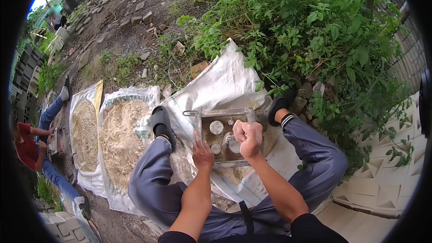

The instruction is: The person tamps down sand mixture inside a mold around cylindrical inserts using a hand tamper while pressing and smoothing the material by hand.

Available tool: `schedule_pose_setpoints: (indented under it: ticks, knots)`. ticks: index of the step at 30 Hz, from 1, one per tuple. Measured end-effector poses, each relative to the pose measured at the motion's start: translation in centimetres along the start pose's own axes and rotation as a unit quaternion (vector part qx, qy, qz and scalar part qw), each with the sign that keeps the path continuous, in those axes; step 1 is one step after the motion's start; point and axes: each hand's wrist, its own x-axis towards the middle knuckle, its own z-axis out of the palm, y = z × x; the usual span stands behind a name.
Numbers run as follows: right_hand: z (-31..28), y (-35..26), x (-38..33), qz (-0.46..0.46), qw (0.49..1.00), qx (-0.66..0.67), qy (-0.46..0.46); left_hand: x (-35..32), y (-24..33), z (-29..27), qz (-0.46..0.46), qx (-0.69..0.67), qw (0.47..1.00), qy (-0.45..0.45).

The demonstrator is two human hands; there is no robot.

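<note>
One box frame (227, 112) laid on white sack (225, 72), short of far corner. Frame's left edge best steadied by left hand (203, 156), fingers outstretched, nothing gripped; right hand (249, 138) clenched over right half, contents cannot be told; round discs (216, 127) best left unjostled.

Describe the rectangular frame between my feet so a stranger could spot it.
Start at the white sack spread between your feet. The grey rectangular frame lies on it, with your left hand at its left side. Unlike the pale heaps further left, it has straight walls, round pale pieces inside and a loop at its far left corner.
</note>
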Motion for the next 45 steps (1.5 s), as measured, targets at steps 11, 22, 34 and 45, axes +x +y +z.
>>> schedule_pose_setpoints:
  ticks: [11, 22, 34, 45]
  knots:
    - [-4.7, -3.0, -1.4, -0.007, 0.998, 0.038, -0.057, 0.1, -0.3, -0.3, 0.117, 0.084, 0.986, 0.085]
    - [-6.6, -1.6, -1.9, 0.0, 0.986, 0.111, -0.123, 0.9, 1.5, 0.6, 0.221, 0.034, 0.975, -0.016]
    - [-7.0, -1.4, -1.2, 0.015, 0.99, 0.113, -0.082, 1.2, 4.5, 5.0, 0.006, 0.082, 0.996, -0.025]
    - [-6.0, -1.6, -0.3, -0.007, 0.993, 0.073, -0.087, 1.1, 4.5, 5.7, -0.017, 0.059, 0.998, 0.026]
